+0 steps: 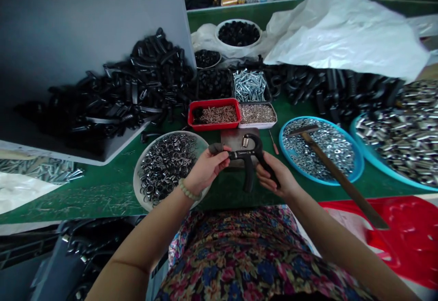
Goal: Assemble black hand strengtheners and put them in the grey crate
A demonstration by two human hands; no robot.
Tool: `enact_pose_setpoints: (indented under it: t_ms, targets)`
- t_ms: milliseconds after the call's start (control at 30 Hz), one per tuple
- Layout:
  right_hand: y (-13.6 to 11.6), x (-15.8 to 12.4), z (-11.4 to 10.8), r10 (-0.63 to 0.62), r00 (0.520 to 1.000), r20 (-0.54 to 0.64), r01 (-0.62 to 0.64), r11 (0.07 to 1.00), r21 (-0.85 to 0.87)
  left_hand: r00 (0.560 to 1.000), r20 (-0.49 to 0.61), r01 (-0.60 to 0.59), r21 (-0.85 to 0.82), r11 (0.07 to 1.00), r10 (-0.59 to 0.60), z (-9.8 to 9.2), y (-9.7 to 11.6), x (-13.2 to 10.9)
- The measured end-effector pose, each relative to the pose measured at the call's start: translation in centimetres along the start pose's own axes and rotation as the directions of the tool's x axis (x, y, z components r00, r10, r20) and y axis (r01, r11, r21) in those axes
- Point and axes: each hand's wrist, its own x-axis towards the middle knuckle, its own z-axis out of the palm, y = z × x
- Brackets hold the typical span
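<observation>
Between my two hands is a black hand grip strengthener (249, 173) with a coiled spring near its top. My left hand (207, 167), wearing a beaded bracelet, pinches its left end between thumb and fingers. The fingers of my right hand (278, 176) are wrapped round the right handle. One handle hangs down free between the hands. Under the strengthener, a metal plate (228, 137) lies on the green table (112, 191). A white bowl of springs (137, 180) stands beside my left hand.
A hammer (328, 160) lies across a blue basin of nuts (282, 136). Behind the plate stand a red tray (215, 126) of screws and a white tray (258, 125) of small metal parts. A grey bin (85, 13) holds black handles. A screwdriver (274, 145) lies near the basin.
</observation>
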Motion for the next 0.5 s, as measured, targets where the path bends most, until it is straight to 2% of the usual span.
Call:
enact_pose_setpoints:
  t_ms: [167,300,367,433,467,500]
  targets:
    - [1.7,-0.2,-0.2,0.085,0.992,0.094,-0.099,0.982,0.160,0.993,0.120,0.038,-0.143,0.989,-0.021,0.9,-0.5,-0.5]
    - [1.9,0.3,-0.1,0.114,0.986,0.121,-0.127,0.985,0.112,0.989,0.145,0.042,-0.158,0.987,-0.018,1.1,-0.9,-0.4]
    - [0.6,0.1,0.5,0.094,0.994,0.053,-0.093,0.995,-0.019,0.992,0.129,0.024,-0.128,0.991,-0.007,1.0,-1.0,-0.1]
    - [-1.4,-0.7,1.5,-0.015,0.999,-0.052,-0.003,0.947,-0.320,0.999,0.046,-0.015,-0.019,1.000,0.016,0.5,-0.8,0.4]
    - [-2.6,-1.3,2.1,-0.126,0.989,-0.083,0.064,0.849,-0.524,0.999,-0.005,-0.046,0.071,0.996,0.046,0.3,-0.7,0.7]
    - [-3.7,-1.9,2.7,-0.262,0.962,-0.083,0.124,0.683,-0.720,0.994,-0.049,-0.083,0.172,0.981,0.093,0.0,-0.5,0.8]
